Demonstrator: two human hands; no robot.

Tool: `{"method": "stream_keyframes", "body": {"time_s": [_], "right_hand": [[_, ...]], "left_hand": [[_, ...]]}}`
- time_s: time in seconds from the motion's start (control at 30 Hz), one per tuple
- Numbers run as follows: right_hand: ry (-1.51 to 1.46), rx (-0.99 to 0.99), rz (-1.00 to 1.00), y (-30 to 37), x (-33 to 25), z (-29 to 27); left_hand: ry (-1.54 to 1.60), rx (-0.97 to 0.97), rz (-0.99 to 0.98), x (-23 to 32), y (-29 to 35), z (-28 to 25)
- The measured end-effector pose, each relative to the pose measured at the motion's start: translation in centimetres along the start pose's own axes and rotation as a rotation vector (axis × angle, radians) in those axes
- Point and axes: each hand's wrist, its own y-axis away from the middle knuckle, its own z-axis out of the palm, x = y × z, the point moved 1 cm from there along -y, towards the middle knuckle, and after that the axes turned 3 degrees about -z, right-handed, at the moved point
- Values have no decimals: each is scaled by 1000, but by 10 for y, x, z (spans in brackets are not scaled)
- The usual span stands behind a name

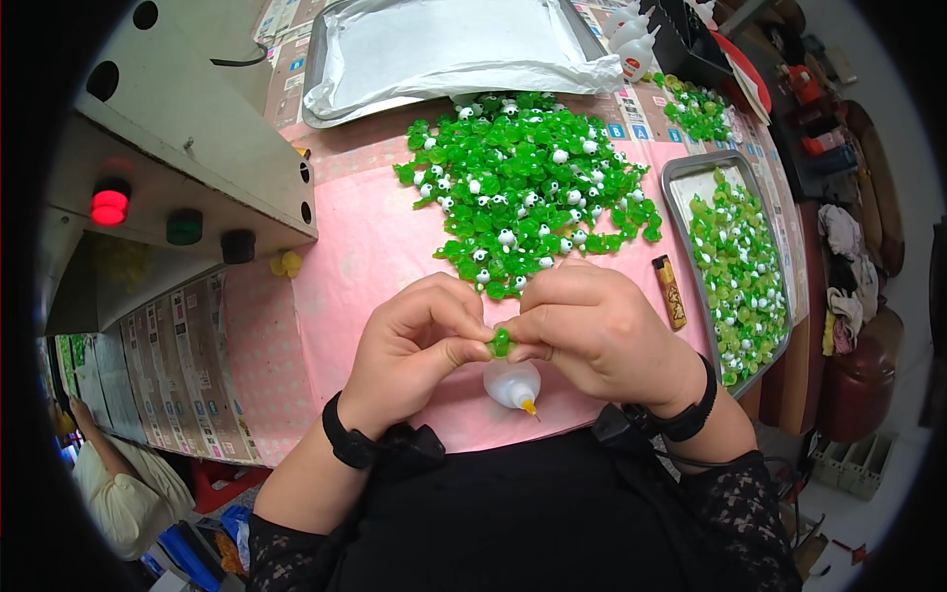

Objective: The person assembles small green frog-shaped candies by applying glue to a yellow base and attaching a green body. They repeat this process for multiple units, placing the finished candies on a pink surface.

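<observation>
Pinched between the fingertips of my left hand [426,331] and my right hand [584,321] is a small translucent green figure [501,342]. Both hands are closed on it, and the fingers cover much of its sides. Just below it, a clear squeeze bottle [511,383] with a yellow needle tip lies on the pink sheet, tip toward me. Beyond my hands spreads a large heap of green figures [533,178], many with white ball-shaped parts.
A metal tray [314,79] lined with white paper is at the far side. On the right stands another tray [681,212] of green pieces, with a lighter [669,293] beside it. A grey machine [212,187] with a lit red button overhangs the left. Another person [128,479] is at lower left.
</observation>
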Motion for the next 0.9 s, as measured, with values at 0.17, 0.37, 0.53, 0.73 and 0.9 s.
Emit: {"method": "stream_keyframes", "body": {"time_s": [0.17, 0.37, 0.53, 0.73, 0.9], "right_hand": [[-10, -23, -22, 1, -3, -1], [-1, -35, -24, 2, -3, -2], [24, -18, -28, 2, -4, -1], [36, -30, -24, 2, -5, -2], [29, -39, -25, 2, -4, -2]], "left_hand": [[11, -51, -13, 0, 1, -1], [-55, -32, -30, 2, 1, 1], [-177, 5, -2, 2, 2, 0], [-199, 8, 0, 4, 2, 1], [-156, 1, -30, 3, 2, 1]]}}
